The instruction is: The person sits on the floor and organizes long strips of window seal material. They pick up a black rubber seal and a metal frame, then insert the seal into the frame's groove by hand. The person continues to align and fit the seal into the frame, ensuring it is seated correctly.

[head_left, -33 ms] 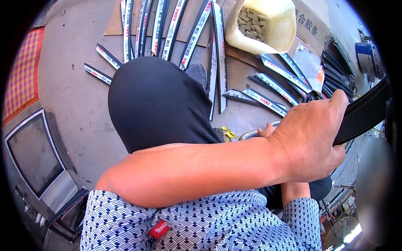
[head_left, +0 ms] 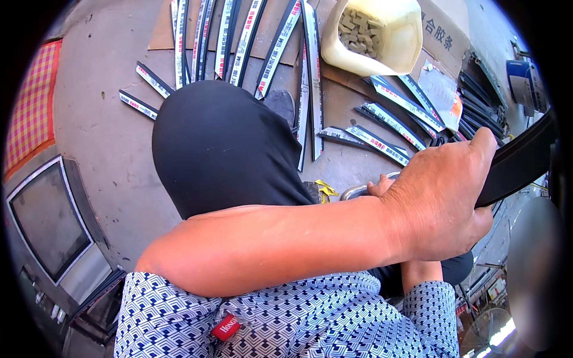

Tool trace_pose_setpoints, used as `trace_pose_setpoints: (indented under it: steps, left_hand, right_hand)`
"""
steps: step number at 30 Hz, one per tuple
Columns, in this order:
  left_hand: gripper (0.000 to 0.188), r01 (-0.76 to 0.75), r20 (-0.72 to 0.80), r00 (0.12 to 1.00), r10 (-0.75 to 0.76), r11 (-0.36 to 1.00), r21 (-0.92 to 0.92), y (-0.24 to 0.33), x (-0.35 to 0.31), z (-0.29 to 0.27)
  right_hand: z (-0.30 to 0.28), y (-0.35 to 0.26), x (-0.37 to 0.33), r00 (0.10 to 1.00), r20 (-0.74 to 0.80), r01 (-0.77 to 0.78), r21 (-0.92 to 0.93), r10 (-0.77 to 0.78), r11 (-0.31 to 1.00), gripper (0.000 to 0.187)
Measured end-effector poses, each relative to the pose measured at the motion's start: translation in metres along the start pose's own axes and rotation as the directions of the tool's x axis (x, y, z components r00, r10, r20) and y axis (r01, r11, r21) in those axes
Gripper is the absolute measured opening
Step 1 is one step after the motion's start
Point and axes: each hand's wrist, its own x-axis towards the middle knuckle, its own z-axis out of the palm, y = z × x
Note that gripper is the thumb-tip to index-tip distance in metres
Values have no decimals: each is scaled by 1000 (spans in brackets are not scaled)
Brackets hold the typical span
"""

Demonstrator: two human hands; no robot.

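Note:
My left forearm crosses in front of me to the right. At its end, my left hand [head_left: 444, 194] is closed round a black profile bar [head_left: 516, 164], which runs out past the right edge. Behind that wrist, fingers of my right hand [head_left: 380, 186] show beside a curved silver metal rim [head_left: 356, 192]. They look bent, and what they hold is hidden; the rest of this hand is covered by my left one. Beyond lie several short black profile pieces [head_left: 382, 143] with printed film and angled ends.
More long profile strips [head_left: 277, 51] fan out past my dark-trousered knee [head_left: 224, 149]. A cream plastic container [head_left: 403, 42] with small grey blocks [head_left: 360, 36] stands on flattened cardboard [head_left: 447, 27]. Yellow scraps [head_left: 326, 191] lie near the rim. A framed panel [head_left: 51, 218] is at left.

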Motion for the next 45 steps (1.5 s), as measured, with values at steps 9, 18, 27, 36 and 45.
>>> trace_pose_setpoints:
  steps: [9, 18, 27, 36, 45]
  left_hand:
    - [44, -13, 20, 1000, 14, 999, -37, -2, -1, -5]
    - [45, -23, 24, 999, 23, 1000, -17, -3, -1, -4]
    - [43, -13, 41, 999, 14, 999, -31, -3, 0, -8]
    - [43, -1, 38, 999, 3, 998, -57, -4, 1, -10]
    - [42, -13, 22, 1000, 15, 997, -74, 0, 1, -11]
  right_hand:
    - [-6, -4, -8, 1000, 23, -21, 8, 21, 1000, 77]
    - [-7, -12, -9, 1000, 26, -16, 11, 16, 1000, 73]
    - [-14, -15, -10, 999, 38, -6, 0, 6, 1000, 69]
    - [-25, -22, -13, 999, 50, 0, -27, 1, 1000, 66]
    - [-64, -86, -16, 935, -218, 330, 248, -280, 911, 55]
